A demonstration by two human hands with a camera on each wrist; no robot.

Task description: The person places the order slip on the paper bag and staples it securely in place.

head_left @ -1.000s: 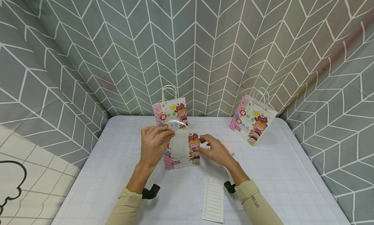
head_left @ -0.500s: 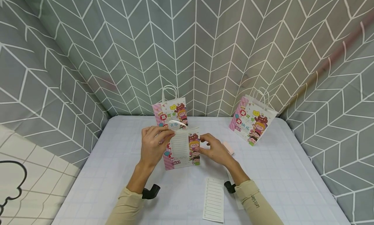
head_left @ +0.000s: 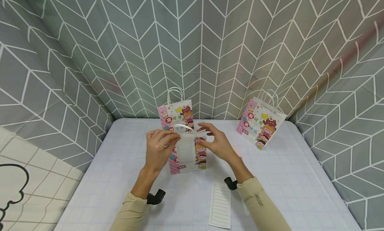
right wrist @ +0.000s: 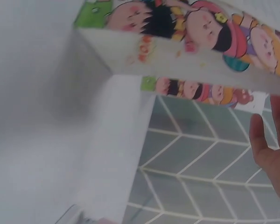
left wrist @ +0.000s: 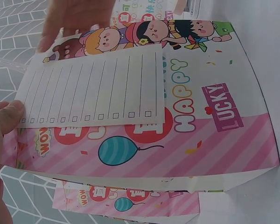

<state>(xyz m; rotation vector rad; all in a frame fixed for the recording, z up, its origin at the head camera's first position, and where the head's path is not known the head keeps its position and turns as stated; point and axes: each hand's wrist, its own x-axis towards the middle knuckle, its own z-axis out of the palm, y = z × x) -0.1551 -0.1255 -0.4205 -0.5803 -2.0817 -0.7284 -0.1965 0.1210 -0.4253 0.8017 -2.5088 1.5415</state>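
Note:
A small paper gift bag (head_left: pixel 201 154) with pink stripes and cartoon figures stands upright at mid-table in the head view. Against its front lies a lined checklist sheet (head_left: pixel 185 150). My left hand (head_left: pixel 157 149) pinches the sheet's top edge at the bag's mouth; in the left wrist view the thumb (left wrist: pixel 8 116) presses on the sheet's corner. The bag's white handle (head_left: pixel 183 126) arches behind. At the bag's upper right corner is my right hand (head_left: pixel 220 144), its fingers loosely spread and holding nothing; whether they touch the rim I cannot tell.
Behind stands a matching bag (head_left: pixel 169 112), and another bag (head_left: pixel 261 124) leans at the back right. A loose checklist sheet (head_left: pixel 220 206) lies in front; a second slip (head_left: pixel 245 207) is partly under the right forearm. A pink item (head_left: pixel 237 152) sits behind the right wrist.
My right hand has left the bag's right side and risen to its upper right corner, fingers spreading. The left hand keeps its pinch on the sheet.

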